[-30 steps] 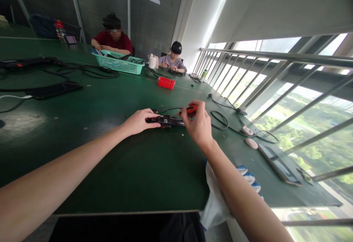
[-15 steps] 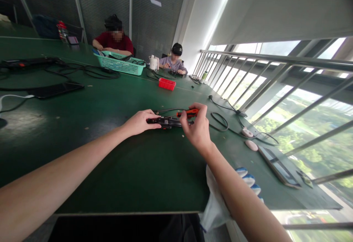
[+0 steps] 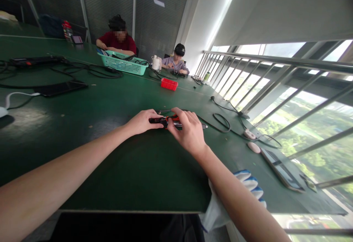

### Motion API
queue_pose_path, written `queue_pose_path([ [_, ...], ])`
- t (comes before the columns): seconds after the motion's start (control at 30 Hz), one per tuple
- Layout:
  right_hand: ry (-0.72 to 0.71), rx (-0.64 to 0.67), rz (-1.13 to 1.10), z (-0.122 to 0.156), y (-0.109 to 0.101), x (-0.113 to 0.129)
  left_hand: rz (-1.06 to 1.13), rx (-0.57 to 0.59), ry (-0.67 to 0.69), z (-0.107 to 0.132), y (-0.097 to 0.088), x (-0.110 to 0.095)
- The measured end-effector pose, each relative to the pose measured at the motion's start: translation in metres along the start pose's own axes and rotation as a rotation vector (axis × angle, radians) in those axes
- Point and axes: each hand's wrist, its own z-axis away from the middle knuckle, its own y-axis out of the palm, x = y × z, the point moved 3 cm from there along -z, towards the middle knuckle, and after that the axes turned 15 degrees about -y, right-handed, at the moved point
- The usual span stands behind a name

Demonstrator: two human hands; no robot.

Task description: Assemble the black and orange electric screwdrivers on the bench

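A long black device (image 3: 165,122) with a cable lies on the green table (image 3: 138,168) ahead of me. My left hand (image 3: 142,121) pins down its left end, fingers curled over it. Closed around an orange-handled tool (image 3: 173,118), my right hand (image 3: 186,130) holds it low against the middle of the device; the tool is mostly hidden under the fingers. A black cable (image 3: 220,120) runs off to the right from the device.
A red bin (image 3: 169,84) and a teal basket (image 3: 122,64) stand farther back, where two people sit working. Cables and a dark tablet (image 3: 62,87) lie at left. Two pale oval parts (image 3: 253,147), a flat panel (image 3: 281,170) and white-blue gloves (image 3: 248,183) are at right by the railing.
My right hand has moved left and down with the orange tool, from above the device's right end onto its middle. My left hand has stayed on the device.
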Motion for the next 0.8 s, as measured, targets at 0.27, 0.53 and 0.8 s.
queue_pose_path([
  [0.27, 0.093, -0.017, -0.073, 0.002, -0.002, -0.006, -0.007, 0.005, -0.018, 0.000, 0.000, 0.000],
  [0.53, 0.224, -0.153, 0.047, 0.016, -0.019, -0.032, -0.006, 0.013, -0.034, 0.002, -0.002, -0.003],
  [0.8, 0.075, -0.037, 0.133, 0.010, -0.017, -0.031, 0.002, 0.015, -0.034, 0.002, -0.002, -0.004],
])
